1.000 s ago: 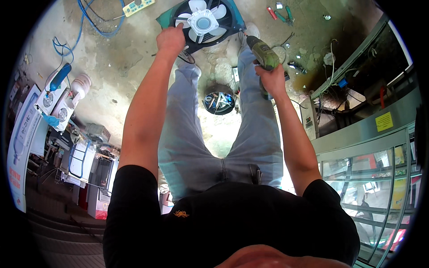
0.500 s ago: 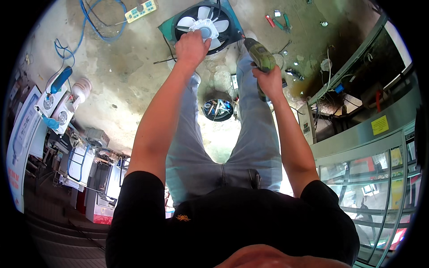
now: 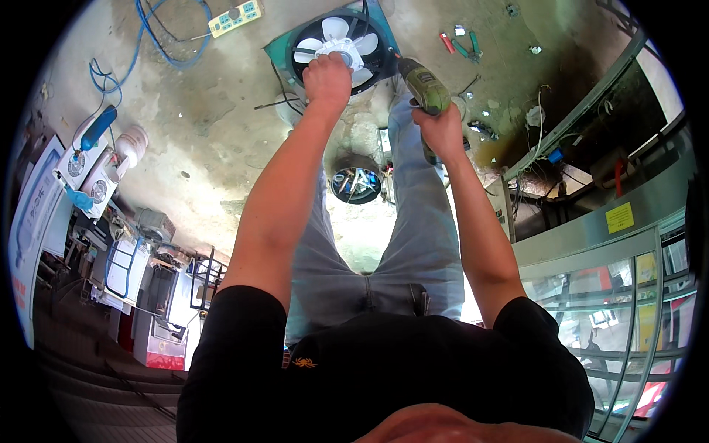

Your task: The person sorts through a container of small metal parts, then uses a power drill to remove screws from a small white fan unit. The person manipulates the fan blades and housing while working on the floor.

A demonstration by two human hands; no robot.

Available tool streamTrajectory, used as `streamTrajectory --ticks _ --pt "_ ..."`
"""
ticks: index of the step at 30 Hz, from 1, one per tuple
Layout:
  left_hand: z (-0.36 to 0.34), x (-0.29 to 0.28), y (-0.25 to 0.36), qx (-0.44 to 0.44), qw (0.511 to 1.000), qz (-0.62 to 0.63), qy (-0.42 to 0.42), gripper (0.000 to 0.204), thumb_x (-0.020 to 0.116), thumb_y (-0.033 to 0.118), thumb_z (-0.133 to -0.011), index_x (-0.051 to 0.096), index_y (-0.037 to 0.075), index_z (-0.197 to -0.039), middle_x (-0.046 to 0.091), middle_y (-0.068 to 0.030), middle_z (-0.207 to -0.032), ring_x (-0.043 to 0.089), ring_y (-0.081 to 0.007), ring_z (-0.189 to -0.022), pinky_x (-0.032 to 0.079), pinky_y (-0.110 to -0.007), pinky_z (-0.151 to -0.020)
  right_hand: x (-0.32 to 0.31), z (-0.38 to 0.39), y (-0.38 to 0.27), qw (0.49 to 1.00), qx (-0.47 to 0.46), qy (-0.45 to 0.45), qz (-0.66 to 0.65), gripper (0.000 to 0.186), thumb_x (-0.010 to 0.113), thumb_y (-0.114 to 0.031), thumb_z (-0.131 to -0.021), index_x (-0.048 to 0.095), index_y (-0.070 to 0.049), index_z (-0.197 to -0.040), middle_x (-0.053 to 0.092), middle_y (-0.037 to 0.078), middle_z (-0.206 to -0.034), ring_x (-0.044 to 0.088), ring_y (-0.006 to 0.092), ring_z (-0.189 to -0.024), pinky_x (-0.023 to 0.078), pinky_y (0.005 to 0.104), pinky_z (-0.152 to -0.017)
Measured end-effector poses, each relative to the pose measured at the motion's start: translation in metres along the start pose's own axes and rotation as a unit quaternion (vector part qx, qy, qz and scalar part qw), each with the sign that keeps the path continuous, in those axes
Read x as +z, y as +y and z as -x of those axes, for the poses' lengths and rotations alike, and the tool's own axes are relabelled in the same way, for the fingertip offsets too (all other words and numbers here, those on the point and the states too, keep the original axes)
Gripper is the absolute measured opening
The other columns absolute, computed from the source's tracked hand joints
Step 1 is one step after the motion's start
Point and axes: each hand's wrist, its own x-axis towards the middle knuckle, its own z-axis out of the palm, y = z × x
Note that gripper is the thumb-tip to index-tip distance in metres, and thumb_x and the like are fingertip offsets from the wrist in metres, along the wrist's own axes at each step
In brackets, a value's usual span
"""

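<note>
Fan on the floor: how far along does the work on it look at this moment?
Done: nothing can be told as finished; the fan lies flat in its teal frame with white blades fitted. In hand: the left hand presses on the hub, and the right hand grips a green power drill beside the frame. Left: the drill tip is not clearly on the fan.

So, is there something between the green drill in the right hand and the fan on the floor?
Nothing visible blocks it. The right hand holds the green drill just beside the fan, with its tip at the frame's right edge. The left hand rests on the fan's white hub, left of the drill.
</note>
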Motion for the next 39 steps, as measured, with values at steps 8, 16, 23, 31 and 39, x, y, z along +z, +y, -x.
streamTrajectory --ticks 8,16,23,31,39 --pt "0.002 -0.003 0.001 -0.026 0.999 0.038 -0.014 0.048 0.077 0.034 -0.083 0.053 0.003 -0.111 0.067 -0.016 -0.101 0.066 -0.0327 -0.097 0.053 -0.045 -0.081 0.001 -0.007 -0.008 0.999 -0.03 0.006 0.015 0.026 0.065 -0.007 -0.079 0.071 0.004 -0.102 0.071 0.008 -0.082 0.066 0.0144 -0.071 0.052 0.0299 -0.068" --pt "0.006 -0.004 0.002 -0.015 0.998 0.061 0.019 0.067 0.082 0.033 -0.078 0.046 0.002 -0.125 0.067 -0.0155 -0.099 0.066 -0.0326 -0.094 0.053 -0.044 -0.079 -0.001 -0.013 -0.007 0.999 -0.043 0.013 -0.005 0.026 0.066 -0.006 -0.079 0.07 0.004 -0.103 0.073 0.008 -0.085 0.066 0.0136 -0.072 0.052 0.0296 -0.068" --pt "0.002 -0.018 0.0 0.004 1.0 0.004 -0.004 0.075 0.087 0.034 -0.07 0.049 0.005 -0.127 0.068 -0.0118 -0.097 0.068 -0.0295 -0.088 0.055 -0.042 -0.073 -0.005 -0.019 -0.004 1.0 -0.002 -0.004 -0.002 0.035 0.07 -0.012 -0.075 0.068 0.003 -0.106 0.073 0.02 -0.094 0.072 0.0313 -0.089 0.053 0.0373 -0.081" --pt "0.01 -0.022 -0.01 -0.041 0.984 0.134 0.108 0.053 0.078 0.035 -0.082 0.055 0.007 -0.121 0.07 -0.0147 -0.096 0.068 -0.0331 -0.089 0.054 -0.044 -0.073 0.002 -0.044 0.011 0.954 0.021 -0.07 -0.291 0.041 0.064 -0.002 -0.08 0.063 0.001 -0.121 0.071 0.012 -0.113 0.068 0.0222 -0.101 0.052 0.0331 -0.089" --pt "-0.034 -0.009 -0.113 -0.165 0.977 0.136 -0.008 0.029 0.065 0.031 -0.09 0.065 0.008 -0.108 0.072 -0.0141 -0.102 0.068 -0.0328 -0.097 0.053 -0.044 -0.083 0.036 -0.074 0.029 0.859 0.065 -0.098 -0.499 0.059 0.058 -0.005 -0.087 0.041 -0.007 -0.144 0.05 0.016 -0.148 0.043 0.0285 -0.14 0.033 0.0457 -0.114"
